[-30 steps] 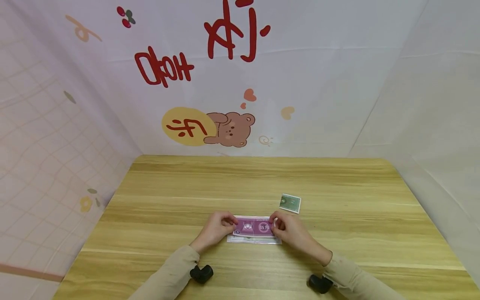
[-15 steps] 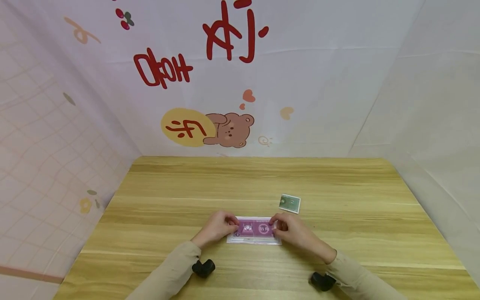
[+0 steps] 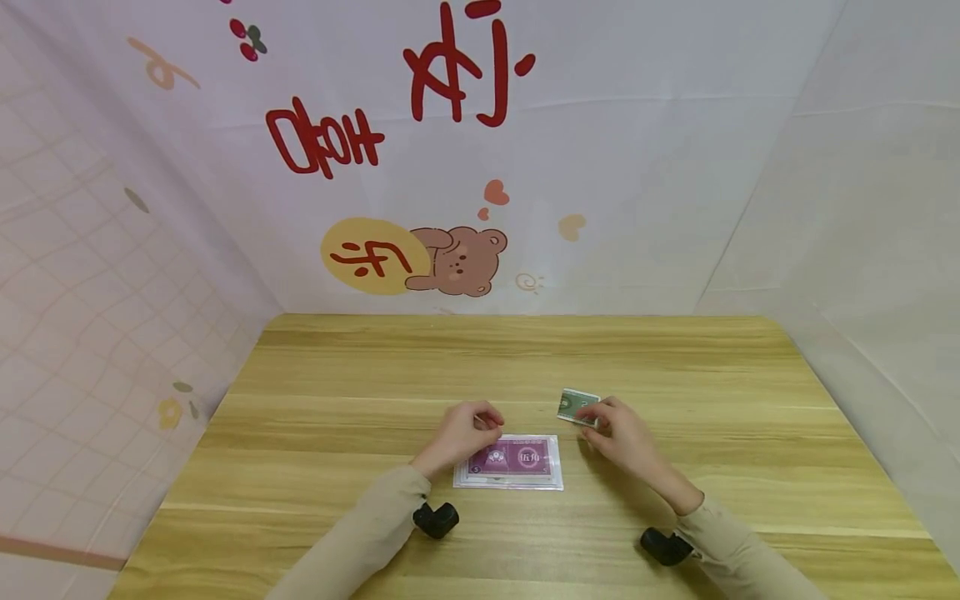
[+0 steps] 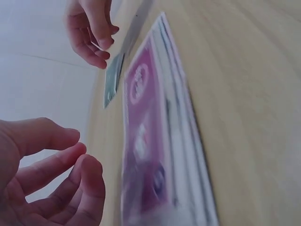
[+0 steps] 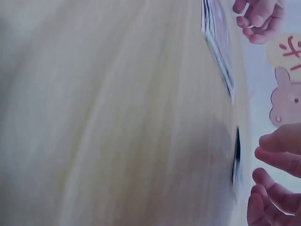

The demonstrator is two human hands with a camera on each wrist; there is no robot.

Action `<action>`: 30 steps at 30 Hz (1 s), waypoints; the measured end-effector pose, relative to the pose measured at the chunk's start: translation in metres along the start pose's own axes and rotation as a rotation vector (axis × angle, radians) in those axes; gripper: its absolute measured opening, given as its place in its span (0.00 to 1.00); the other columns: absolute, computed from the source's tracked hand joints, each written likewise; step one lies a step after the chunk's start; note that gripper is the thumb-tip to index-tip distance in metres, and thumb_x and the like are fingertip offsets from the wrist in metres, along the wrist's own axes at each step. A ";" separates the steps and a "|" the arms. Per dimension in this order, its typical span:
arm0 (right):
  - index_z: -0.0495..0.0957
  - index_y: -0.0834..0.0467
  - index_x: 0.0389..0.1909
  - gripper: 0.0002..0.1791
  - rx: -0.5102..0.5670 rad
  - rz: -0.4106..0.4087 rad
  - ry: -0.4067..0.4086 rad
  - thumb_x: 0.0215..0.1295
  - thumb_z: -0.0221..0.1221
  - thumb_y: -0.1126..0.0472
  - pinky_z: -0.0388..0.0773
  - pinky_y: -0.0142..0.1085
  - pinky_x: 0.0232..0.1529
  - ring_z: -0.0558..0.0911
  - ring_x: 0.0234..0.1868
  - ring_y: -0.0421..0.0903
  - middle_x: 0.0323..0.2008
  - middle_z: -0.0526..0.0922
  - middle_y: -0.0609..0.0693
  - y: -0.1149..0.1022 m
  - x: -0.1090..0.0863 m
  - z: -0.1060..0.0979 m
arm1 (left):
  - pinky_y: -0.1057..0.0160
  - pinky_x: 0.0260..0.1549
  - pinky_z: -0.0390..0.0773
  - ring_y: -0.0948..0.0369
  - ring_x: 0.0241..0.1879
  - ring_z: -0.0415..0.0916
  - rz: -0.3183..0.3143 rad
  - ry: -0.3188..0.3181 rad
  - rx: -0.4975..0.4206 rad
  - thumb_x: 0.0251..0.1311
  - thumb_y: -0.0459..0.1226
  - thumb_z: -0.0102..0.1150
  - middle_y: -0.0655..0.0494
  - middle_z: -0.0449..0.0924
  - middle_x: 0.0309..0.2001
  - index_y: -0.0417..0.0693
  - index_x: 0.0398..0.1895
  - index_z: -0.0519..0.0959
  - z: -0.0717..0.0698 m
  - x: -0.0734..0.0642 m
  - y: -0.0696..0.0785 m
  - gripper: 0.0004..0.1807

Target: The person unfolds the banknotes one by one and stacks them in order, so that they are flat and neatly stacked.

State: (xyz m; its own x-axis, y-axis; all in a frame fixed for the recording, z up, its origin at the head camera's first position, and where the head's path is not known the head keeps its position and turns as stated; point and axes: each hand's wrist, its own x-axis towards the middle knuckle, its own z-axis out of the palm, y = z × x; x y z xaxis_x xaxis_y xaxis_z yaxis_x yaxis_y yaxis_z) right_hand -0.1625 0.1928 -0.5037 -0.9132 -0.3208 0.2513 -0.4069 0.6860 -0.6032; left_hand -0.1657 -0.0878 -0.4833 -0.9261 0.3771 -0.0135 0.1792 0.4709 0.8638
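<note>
A purple banknote (image 3: 528,457) lies on top of white-edged, clear-looking sheets (image 3: 557,477); in the left wrist view they form a thin layered stack. My left hand (image 3: 457,437) hovers over the far left corner of the purple banknote, fingers loosely bent and nothing in them. To the right and farther back is a small green banknote (image 3: 573,403), apparently folded. Over its right end is my right hand (image 3: 624,435), which covers part of it in the head view. In the right wrist view, thumb and fingers of the right hand (image 5: 280,172) are apart beside the green banknote (image 5: 236,162).
The wooden table (image 3: 360,358) carries the notes near its middle. Behind it hangs a pale printed cloth (image 3: 637,167) with a bear and red characters. A black wrist device (image 3: 437,520) sits on the left wrist, another black wrist device (image 3: 664,546) on the right.
Both hands have let go of the purple banknote, which now lies flat on the stack. The right hand has moved right and away to the green banknote; the left has lifted slightly.
</note>
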 end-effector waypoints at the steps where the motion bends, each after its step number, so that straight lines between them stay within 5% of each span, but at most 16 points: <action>1: 0.82 0.64 0.37 0.11 -0.014 0.021 0.004 0.52 0.67 0.73 0.72 0.33 0.26 0.74 0.28 0.45 0.34 0.76 0.57 0.002 0.000 -0.001 | 0.68 0.31 0.78 0.60 0.31 0.77 -0.001 0.000 -0.010 0.54 0.27 0.62 0.52 0.80 0.31 0.33 0.37 0.80 0.002 0.003 0.002 0.08; 12: 0.81 0.64 0.42 0.14 -0.063 0.112 0.025 0.53 0.67 0.70 0.71 0.39 0.30 0.74 0.32 0.50 0.39 0.77 0.63 0.016 0.003 -0.005 | 0.67 0.34 0.79 0.56 0.35 0.81 -0.015 0.008 -0.091 0.54 0.26 0.62 0.47 0.82 0.37 0.32 0.40 0.80 0.027 0.030 0.016 0.10; 19: 0.80 0.65 0.43 0.15 -0.031 0.129 0.007 0.52 0.67 0.71 0.67 0.35 0.26 0.70 0.28 0.45 0.34 0.76 0.58 0.024 0.007 -0.005 | 0.63 0.41 0.78 0.56 0.40 0.80 -0.087 0.030 -0.140 0.52 0.27 0.62 0.43 0.82 0.43 0.35 0.43 0.80 0.043 0.047 0.023 0.13; 30: 0.80 0.63 0.40 0.14 0.024 0.156 -0.014 0.50 0.68 0.71 0.68 0.37 0.27 0.71 0.27 0.45 0.31 0.75 0.54 0.030 0.013 -0.006 | 0.65 0.43 0.75 0.60 0.39 0.77 -0.114 0.044 -0.084 0.49 0.29 0.67 0.46 0.82 0.42 0.38 0.41 0.81 0.062 0.069 0.033 0.14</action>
State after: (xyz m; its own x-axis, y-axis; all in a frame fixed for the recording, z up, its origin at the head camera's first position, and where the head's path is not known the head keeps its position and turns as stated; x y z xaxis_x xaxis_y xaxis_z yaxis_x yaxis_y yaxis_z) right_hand -0.1866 0.2133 -0.5142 -0.9647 -0.2210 0.1429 -0.2598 0.7123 -0.6520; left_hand -0.2033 0.0039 -0.4868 -0.9527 0.2892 -0.0936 0.0451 0.4392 0.8973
